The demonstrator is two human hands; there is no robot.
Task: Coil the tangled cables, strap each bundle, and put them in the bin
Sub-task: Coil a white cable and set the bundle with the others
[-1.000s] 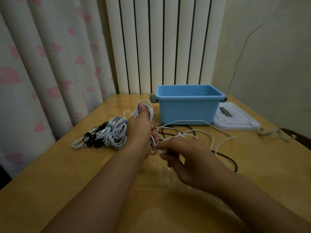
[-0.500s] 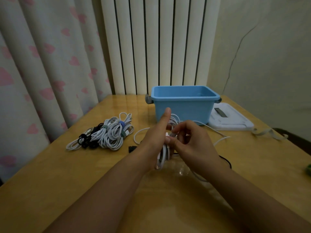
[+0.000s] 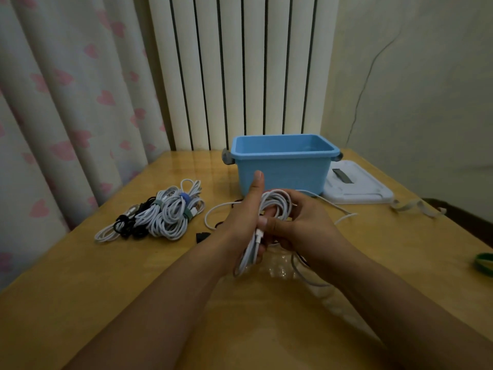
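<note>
A white cable is looped into a coil around my left hand, which holds it with the thumb raised. My right hand pinches the coil's strands against the left palm; the cable's loose end trails right across the table. The blue bin stands open just behind my hands, and nothing shows inside it. A pile of strapped white and black bundles lies on the table to the left. A black cable lies partly hidden under my hands.
The bin's white lid lies flat to the right of the bin. A loose strap lies near the table's right edge, and a green band sits at the frame's right border. Curtain and radiator stand behind the wooden table.
My hands drew together in front of the bin and more white cable has been wound onto the left hand. The camera tilted up slightly.
</note>
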